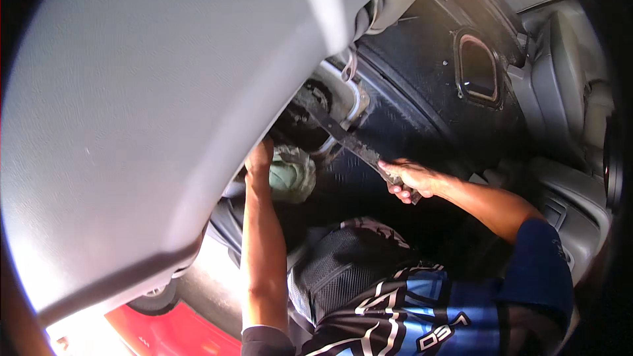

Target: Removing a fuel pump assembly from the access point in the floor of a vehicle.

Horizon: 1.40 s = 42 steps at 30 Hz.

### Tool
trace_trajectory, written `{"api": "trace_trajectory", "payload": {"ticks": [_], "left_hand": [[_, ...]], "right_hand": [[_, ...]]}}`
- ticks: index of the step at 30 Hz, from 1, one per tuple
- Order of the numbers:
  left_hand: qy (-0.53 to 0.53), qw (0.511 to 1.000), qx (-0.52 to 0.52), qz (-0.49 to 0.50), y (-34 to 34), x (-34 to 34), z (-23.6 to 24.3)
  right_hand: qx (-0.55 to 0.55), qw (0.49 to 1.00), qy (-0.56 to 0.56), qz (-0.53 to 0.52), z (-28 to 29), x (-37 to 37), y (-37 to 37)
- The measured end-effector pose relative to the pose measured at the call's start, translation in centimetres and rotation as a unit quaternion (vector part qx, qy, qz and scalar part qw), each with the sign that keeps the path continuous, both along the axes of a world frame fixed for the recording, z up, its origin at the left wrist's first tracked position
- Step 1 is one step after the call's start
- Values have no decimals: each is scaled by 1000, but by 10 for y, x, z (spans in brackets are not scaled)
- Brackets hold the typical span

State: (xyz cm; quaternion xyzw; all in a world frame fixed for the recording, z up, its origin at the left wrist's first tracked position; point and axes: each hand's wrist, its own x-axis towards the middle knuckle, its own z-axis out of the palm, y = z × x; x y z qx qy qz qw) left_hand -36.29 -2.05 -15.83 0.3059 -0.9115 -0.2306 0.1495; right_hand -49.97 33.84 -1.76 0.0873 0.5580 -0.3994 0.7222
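Two bare hands, head view, set well apart: left hand [259,155], right hand [411,179]. One long, flat metal bar [357,148], dark and worn, gripped in the right hand near its lower end, fingers wrapped around it. Bar slanting up and leftward from that grip, across the metal-rimmed opening [362,100] in the black floor; far end above and to the right of the left hand, whether touching anything below impossible to tell. Left hand partly hidden at the edge of the large grey panel [151,112], clear of the bar; grip impossible to tell. One pale green bundle [290,175], just to the right of the left hand and below the opening. One oval framed cutout [478,69] in black lining, upper right. One grey seat [559,69], far right. One red car [175,333], partly visible, lower left.
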Motion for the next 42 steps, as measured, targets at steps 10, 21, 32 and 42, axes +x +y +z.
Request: {"api": "trace_trajectory", "payload": {"ticks": [10,21,32,42], "left_hand": [[-54,997,47,-31,3,6,17],[-35,999,36,-23,1,13,16],[-45,998,40,-6,1,13,11],[-25,999,48,-6,0,10,18]], "right_hand": [[20,999,-19,-31,-6,5,4],[18,999,22,-17,-9,20,1],[32,998,45,-1,-23,34,0],[40,998,49,-13,-31,46,1]]}}
